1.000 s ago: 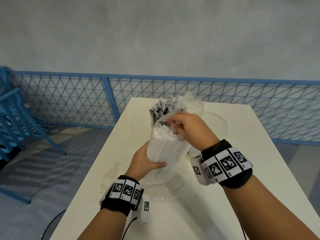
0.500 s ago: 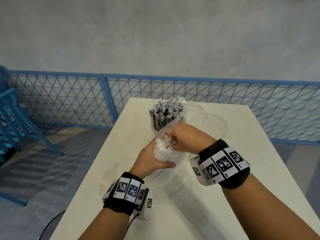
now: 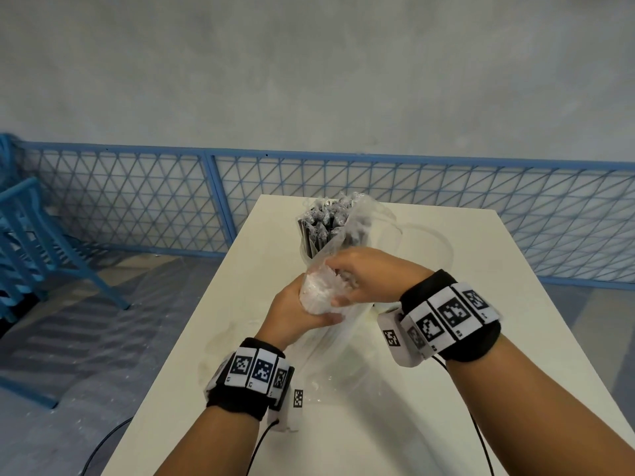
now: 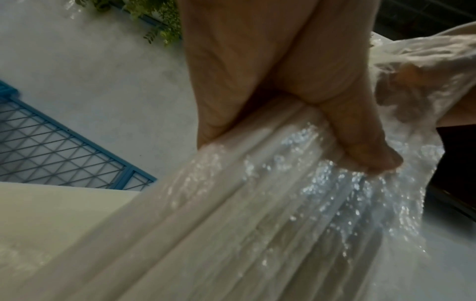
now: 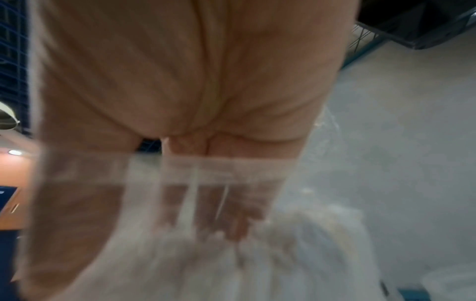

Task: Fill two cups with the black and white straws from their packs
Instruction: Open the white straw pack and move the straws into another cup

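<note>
In the head view a clear cup packed with black straws (image 3: pixel 323 228) stands at the far middle of the white table (image 3: pixel 515 304). A second clear cup (image 3: pixel 443 249), empty as far as I can see, stands right of it. My left hand (image 3: pixel 302 314) grips the clear pack of white straws (image 3: pixel 318 292) round its body, tilted with the straw ends toward me. My right hand (image 3: pixel 347 283) is inside the pack's open mouth, fingers curled over the straw ends. The left wrist view has my thumb (image 4: pixel 360 150) pressing the pack (image 4: pixel 257 203). Seen from the right wrist, my fingers (image 5: pixel 219 213) show through the plastic, blurred.
A crumpled clear wrapper (image 3: pixel 326 383) lies on the table near my left wrist. A blue mesh fence (image 3: pixel 137 201) runs behind the table, and a blue chair (image 3: pixel 27 235) stands at the left. A black cable (image 3: pixel 103 448) hangs off the table's near left edge.
The pack has tipped from upright so that its straw ends face me, and both hands have come lower. My right hand has gone deeper into the pack's mouth.
</note>
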`<state>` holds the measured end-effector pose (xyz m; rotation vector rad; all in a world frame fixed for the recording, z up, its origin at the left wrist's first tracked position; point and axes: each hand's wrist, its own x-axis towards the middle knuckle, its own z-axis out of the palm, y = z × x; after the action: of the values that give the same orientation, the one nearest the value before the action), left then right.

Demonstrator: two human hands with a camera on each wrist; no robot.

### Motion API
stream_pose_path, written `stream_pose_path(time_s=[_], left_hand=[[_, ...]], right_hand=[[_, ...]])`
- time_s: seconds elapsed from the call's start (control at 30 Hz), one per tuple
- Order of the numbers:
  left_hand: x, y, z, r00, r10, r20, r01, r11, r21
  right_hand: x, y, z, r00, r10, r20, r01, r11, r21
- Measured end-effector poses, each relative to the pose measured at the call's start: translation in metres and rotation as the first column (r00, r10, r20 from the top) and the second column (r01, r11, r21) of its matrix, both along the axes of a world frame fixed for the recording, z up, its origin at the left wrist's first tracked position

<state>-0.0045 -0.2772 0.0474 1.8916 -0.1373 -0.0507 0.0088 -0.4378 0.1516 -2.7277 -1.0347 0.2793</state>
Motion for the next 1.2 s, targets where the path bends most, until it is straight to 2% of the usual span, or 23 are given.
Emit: stream_pose_path(time_s=[0.17, 0.33, 0.43, 0.63, 0.77, 0.93, 1.1, 1.17, 1.2], left_hand=[[0.004, 0.003, -0.001, 1.0, -0.006, -0.011, 0.005, 1.0, -0.025], [0.006, 0.008, -0.005, 1.0, -0.011, -0.025, 0.01, 0.999, -0.054], [0.005, 0.009, -0.004, 0.999, -0.029, -0.028, 0.027, 0.996, -0.087], [0.004, 0.015, -0.004, 0.998, -0.047, -0.032, 0.045, 0.997, -0.064], [0.004, 0.014, -0.005, 0.998, -0.048, -0.033, 0.046, 0.998, -0.053], [0.005, 0.013, -0.003, 0.999, -0.04, -0.029, 0.039, 0.998, -0.044], [0.005, 0.011, -0.002, 0.999, -0.041, -0.035, 0.039, 0.998, -0.042], [0.005, 0.01, -0.002, 0.999, -0.028, -0.028, 0.026, 0.998, -0.059], [0.005, 0.01, -0.002, 1.0, -0.014, -0.026, 0.012, 0.997, -0.073]], right_hand=[[0.003, 0.014, -0.021, 0.992, -0.065, 0.112, 0.051, 0.991, 0.12], [0.005, 0.019, -0.025, 0.99, -0.043, 0.137, 0.031, 0.995, 0.093], [0.011, 0.023, -0.027, 0.993, -0.072, 0.091, 0.067, 0.996, 0.058], [0.011, 0.017, -0.03, 0.984, -0.162, -0.067, 0.175, 0.927, 0.331], [0.012, 0.015, -0.026, 0.981, -0.184, -0.065, 0.195, 0.898, 0.395], [0.008, 0.005, -0.011, 0.973, -0.232, -0.024, 0.207, 0.813, 0.544], [0.011, -0.012, 0.005, 0.96, -0.274, -0.056, 0.239, 0.7, 0.673], [0.011, -0.013, 0.002, 0.953, -0.299, -0.057, 0.241, 0.626, 0.741], [0.009, -0.01, -0.002, 0.942, -0.328, -0.075, 0.257, 0.557, 0.789]])
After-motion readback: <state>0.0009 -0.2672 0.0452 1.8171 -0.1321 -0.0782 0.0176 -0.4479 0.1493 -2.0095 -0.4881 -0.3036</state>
